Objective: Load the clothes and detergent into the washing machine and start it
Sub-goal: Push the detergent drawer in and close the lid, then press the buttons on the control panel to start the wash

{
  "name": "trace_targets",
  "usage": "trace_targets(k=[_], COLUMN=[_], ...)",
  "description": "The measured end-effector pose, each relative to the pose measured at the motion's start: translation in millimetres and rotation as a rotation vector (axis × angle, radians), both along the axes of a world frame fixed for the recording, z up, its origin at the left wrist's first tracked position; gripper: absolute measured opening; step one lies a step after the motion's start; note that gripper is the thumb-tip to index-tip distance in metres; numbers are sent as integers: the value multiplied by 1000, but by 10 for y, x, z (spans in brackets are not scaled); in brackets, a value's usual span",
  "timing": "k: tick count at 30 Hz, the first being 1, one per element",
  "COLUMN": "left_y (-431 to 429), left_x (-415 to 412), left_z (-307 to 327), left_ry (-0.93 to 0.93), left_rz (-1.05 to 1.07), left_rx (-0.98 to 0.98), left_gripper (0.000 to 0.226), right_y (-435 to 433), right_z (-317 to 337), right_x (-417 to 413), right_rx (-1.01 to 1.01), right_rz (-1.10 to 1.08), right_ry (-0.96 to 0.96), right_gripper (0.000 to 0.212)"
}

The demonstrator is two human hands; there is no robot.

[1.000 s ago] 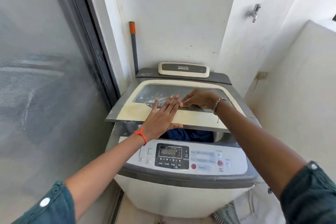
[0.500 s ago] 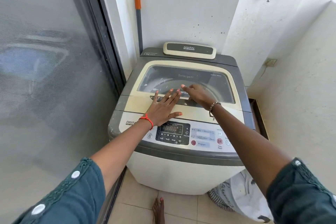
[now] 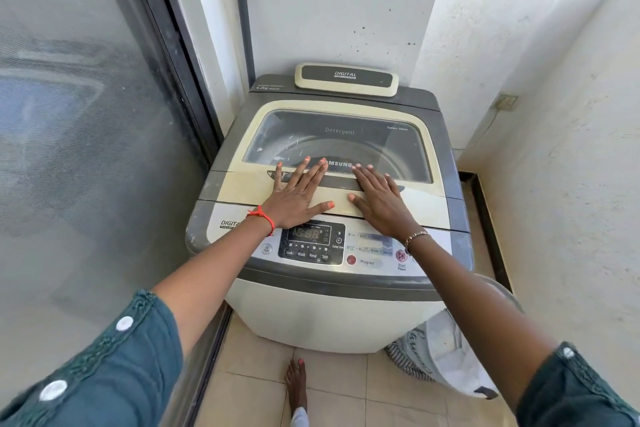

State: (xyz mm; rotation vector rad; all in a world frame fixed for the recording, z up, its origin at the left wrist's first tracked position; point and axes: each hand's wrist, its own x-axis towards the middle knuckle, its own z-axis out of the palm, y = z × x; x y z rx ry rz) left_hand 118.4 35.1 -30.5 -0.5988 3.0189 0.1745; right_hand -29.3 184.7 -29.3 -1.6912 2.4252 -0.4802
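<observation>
A top-loading washing machine stands in a narrow corner. Its cream lid with a glass window lies flat and closed. My left hand presses flat on the front part of the lid, fingers straight and spread. Beside it, my right hand lies flat on the lid too. The control panel with a lit display sits just below my wrists. A red program button and a start/pause button are on the panel's right. Clothes inside are hidden under the lid.
A white laundry basket stands on the tiled floor at the machine's right front. A grey pole with an orange tip leans in the back corner. A glass sliding door closes off the left. My bare foot is in front.
The lid has come down from half raised to fully closed. My right hand has turned from gripping the lid's edge to lying flat beside my left hand.
</observation>
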Motion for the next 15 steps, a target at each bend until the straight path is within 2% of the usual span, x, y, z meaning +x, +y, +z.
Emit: trace_targets(k=[3, 7, 11, 15], left_y=[17, 13, -27, -38], left_x=[-12, -31, -48, -34], left_z=[32, 28, 62, 43], left_ry=[-27, -54, -83, -57], left_rz=[24, 29, 31, 15], left_rx=[30, 45, 96, 135], left_gripper=[77, 77, 81, 82], right_y=[-18, -27, -40, -37], right_z=[-87, -186, -163, -135], right_x=[-13, 18, -6, -32], right_rx=[22, 27, 36, 53], right_rz=[-16, -49, -38, -18], right_ry=[80, 201, 169, 116], right_gripper=[69, 80, 81, 72])
